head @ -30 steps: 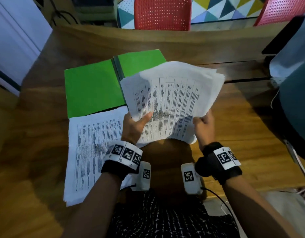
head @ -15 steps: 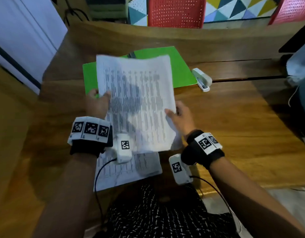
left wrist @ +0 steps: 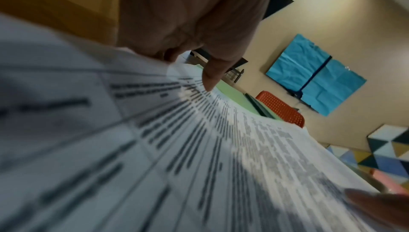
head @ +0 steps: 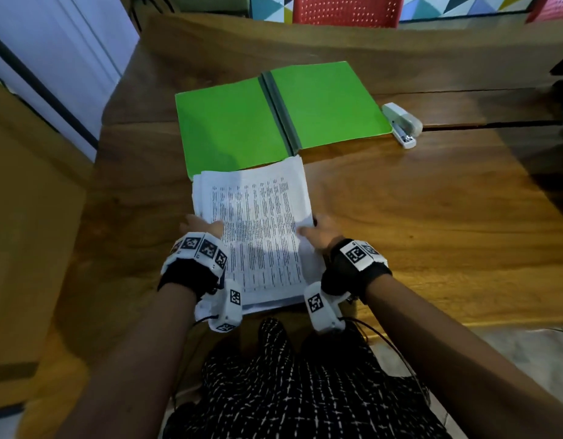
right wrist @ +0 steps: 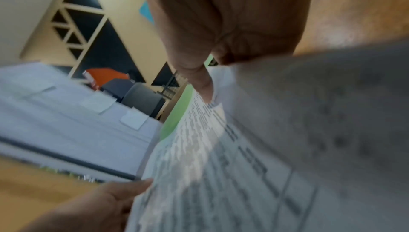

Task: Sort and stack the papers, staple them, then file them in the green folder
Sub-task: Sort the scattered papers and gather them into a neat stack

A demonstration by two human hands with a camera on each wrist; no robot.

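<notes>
A stack of printed white papers [head: 258, 229] lies on the wooden table near its front edge, its far end overlapping the open green folder [head: 229, 125]. My left hand [head: 201, 224] grips the stack's left edge, thumb on top. My right hand [head: 318, 232] grips the right edge, thumb on the top sheet. In the left wrist view the left thumb [left wrist: 212, 76] presses the papers [left wrist: 155, 148]. The right wrist view shows the right thumb [right wrist: 201, 83] on the papers [right wrist: 221, 166]. A white stapler [head: 402, 125] lies right of the folder.
The wooden table [head: 432, 217] has bare room to the right of the papers. A red chair [head: 346, 9] stands behind the table's far edge. A dark object sits at the far right edge. A wooden panel is at the left.
The sheets I held up have come down onto the papers on the table, forming one stack. Both hands moved down to grip its side edges. The head view shifted left.
</notes>
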